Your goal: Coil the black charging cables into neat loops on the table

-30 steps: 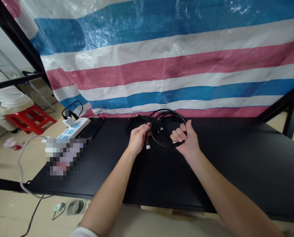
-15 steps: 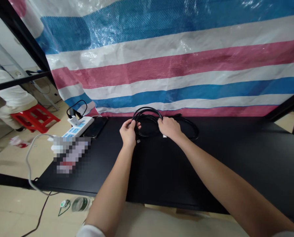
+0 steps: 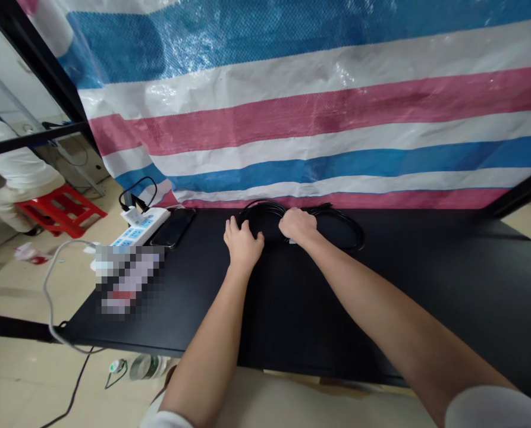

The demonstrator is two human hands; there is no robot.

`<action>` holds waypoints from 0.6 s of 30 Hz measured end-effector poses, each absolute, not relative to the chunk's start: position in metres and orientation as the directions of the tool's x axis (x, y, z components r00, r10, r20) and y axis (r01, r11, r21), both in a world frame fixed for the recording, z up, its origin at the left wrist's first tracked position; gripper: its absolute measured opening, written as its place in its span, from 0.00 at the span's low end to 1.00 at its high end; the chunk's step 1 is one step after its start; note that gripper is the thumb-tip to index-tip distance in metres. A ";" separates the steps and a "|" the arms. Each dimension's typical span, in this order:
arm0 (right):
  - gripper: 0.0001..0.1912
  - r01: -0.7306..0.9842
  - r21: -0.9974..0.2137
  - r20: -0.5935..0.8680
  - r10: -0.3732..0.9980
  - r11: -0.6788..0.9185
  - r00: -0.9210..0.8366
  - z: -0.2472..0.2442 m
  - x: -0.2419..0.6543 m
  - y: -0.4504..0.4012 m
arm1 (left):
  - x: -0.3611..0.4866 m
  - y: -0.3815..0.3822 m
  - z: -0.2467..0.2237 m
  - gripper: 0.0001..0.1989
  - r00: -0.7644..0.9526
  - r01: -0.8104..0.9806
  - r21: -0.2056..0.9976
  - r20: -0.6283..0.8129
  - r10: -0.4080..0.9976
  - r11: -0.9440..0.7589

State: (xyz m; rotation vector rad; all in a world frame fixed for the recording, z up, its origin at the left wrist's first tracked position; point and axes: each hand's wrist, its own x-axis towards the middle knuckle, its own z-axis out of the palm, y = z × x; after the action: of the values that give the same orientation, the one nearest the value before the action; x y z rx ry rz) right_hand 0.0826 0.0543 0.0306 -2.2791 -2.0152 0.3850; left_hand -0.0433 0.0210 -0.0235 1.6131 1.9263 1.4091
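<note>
A black cable wound in a coil (image 3: 265, 205) lies at the back of the black table (image 3: 319, 309). Another loop of black cable (image 3: 360, 233) spreads out to its right. My right hand (image 3: 298, 224) is a closed fist around the right side of the coil, and a small pale piece shows just below it. On the coil's left side rests my left hand (image 3: 244, 242), palm down with fingers spread. That hand covers part of the cable, so whether it presses on it is hard to see.
To the left, a white power strip (image 3: 158, 219) holds plugged-in adapters beside a dark phone (image 3: 173, 227). A striped plastic sheet (image 3: 292, 119) hangs behind the table. Beyond the left end, a person sits on a red stool (image 3: 62, 208). A glass jar (image 3: 144, 367) stands below the front edge.
My left hand has let go of the cable and turned palm down with fingers spread. The coil has dropped lower and flatter; my right hand has shifted slightly left with it.
</note>
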 end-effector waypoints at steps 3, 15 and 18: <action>0.24 0.980 -0.171 -0.069 0.993 -0.105 0.094 0.029 0.083 0.052 | -0.039 0.015 -0.021 0.12 -0.112 0.719 0.655 0.438 0.892 -0.231; 0.15 0.957 -0.281 0.248 0.969 0.075 -0.003 0.006 0.137 0.031 | -0.039 0.017 -0.026 0.18 0.367 0.634 0.537 0.424 0.828 -0.556; 0.14 0.938 -0.344 0.318 0.937 -0.030 0.146 -0.004 0.166 0.025 | -0.037 0.015 -0.024 0.12 0.298 0.627 0.569 0.456 0.839 -0.532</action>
State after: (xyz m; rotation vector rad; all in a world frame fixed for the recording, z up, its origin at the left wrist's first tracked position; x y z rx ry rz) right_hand 0.1664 0.0252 -0.0037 -1.9621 -1.7864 -0.0050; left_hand -0.0367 0.0152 -0.0235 2.2875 1.3339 1.0696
